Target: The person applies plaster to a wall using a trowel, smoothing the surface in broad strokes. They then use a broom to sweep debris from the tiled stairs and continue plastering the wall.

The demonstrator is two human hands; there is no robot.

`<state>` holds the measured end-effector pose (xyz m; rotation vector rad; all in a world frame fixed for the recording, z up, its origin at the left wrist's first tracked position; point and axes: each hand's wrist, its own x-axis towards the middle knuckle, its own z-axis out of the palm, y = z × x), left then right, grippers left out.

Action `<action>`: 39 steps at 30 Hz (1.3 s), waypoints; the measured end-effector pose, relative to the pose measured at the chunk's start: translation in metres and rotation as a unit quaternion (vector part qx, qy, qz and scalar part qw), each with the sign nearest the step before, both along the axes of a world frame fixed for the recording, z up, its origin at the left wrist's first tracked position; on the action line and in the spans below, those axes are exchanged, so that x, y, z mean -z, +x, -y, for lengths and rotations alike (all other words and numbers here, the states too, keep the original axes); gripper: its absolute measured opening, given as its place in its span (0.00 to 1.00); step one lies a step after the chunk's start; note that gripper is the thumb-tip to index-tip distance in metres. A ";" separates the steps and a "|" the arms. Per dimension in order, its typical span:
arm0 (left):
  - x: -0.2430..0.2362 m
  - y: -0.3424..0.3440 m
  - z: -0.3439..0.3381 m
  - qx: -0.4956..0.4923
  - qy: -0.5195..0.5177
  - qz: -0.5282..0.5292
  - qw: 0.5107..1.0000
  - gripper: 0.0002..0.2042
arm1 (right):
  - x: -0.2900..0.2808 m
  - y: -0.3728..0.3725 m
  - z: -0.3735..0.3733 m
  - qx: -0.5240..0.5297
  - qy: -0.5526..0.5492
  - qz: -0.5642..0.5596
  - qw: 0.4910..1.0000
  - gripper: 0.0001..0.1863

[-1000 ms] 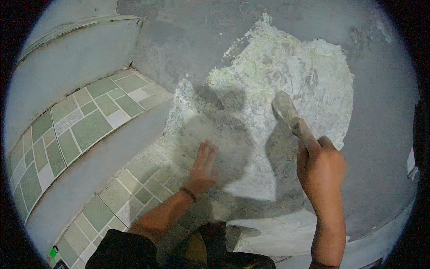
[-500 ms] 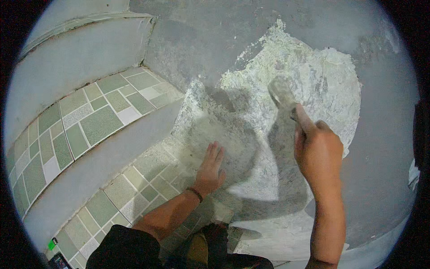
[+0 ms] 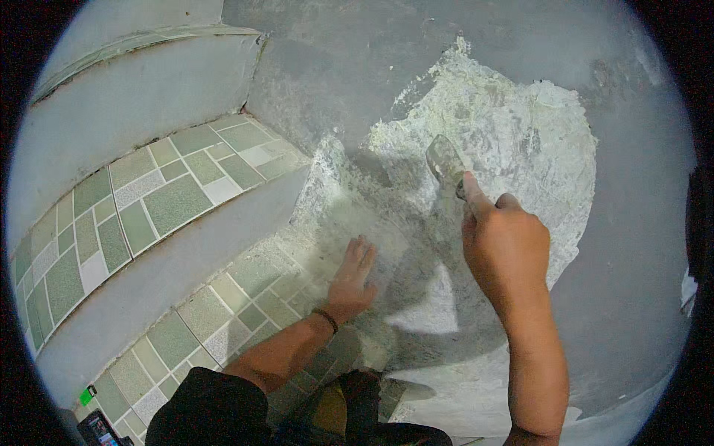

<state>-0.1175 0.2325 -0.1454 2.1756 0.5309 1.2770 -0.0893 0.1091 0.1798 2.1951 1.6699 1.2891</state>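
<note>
My right hand (image 3: 507,245) is closed round the handle of a putty knife (image 3: 446,158), index finger stretched along it toward the blade. The blade, dusty and pale, lies on or very near a rough whitish patch (image 3: 543,141) of the grey wall, where the paint is off. Lower and to the left, my left hand (image 3: 352,281) has its fingers stretched out, resting at the shaded lower part of the patch just above the tiled step. It holds nothing; a dark bracelet (image 3: 325,318) circles its wrist.
Steps with green and white tiles (image 3: 178,197) climb at the left, with plain grey risers. Grey painted wall (image 3: 632,223) surrounds the patch. A phone (image 3: 100,430) and a small green object (image 3: 88,395) lie at the lower left corner. My shadow falls across the wall.
My right hand has moved left and slightly down with the putty knife across the patch. The left hand stays in nearly the same place.
</note>
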 end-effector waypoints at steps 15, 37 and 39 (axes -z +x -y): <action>-0.004 -0.004 0.002 0.001 -0.028 -0.016 0.999 0.38 | 0.019 -0.005 0.021 0.075 -0.043 -0.075 0.993 0.19; 0.001 0.006 0.001 -0.053 0.061 -0.023 0.996 0.41 | 0.232 0.044 0.259 0.017 0.241 -0.538 0.808 0.21; -0.028 0.015 0.003 -0.089 0.149 0.001 0.985 0.43 | 0.266 0.046 0.286 0.021 0.305 -0.548 0.779 0.20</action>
